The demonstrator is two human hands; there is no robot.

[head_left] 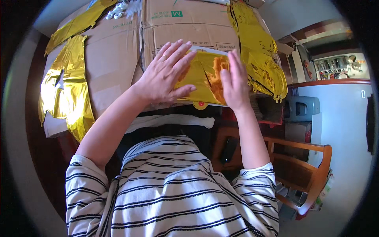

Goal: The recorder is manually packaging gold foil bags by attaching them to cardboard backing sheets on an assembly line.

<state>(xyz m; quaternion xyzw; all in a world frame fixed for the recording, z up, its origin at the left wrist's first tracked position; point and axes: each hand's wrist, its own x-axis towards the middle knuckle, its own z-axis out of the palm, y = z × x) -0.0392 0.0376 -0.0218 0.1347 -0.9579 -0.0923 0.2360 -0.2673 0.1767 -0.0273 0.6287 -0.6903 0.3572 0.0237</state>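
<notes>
In front of me a shiny gold foil piece [201, 67], like a flat, uninflated foil balloon, lies over a pale flat board or sheet on the cardboard. A small gold tab with a red spot sticks out at its near edge. My left hand [167, 73] rests palm down over its left side, fingers stretched out and thumb apart. Over its right side my right hand [236, 81] stands edge-on, fingers straight and thumb raised, holding nothing I can see. Orange-brown reflections show in the foil beside both hands.
Cardboard boxes [108, 59] form the work surface. More flat gold foil pieces lie at the left [73, 81] and right [256, 51]. White rings [117, 10] sit at the far left. A wooden chair [325, 166] and a grey-blue plastic stool [306, 108] stand at the right.
</notes>
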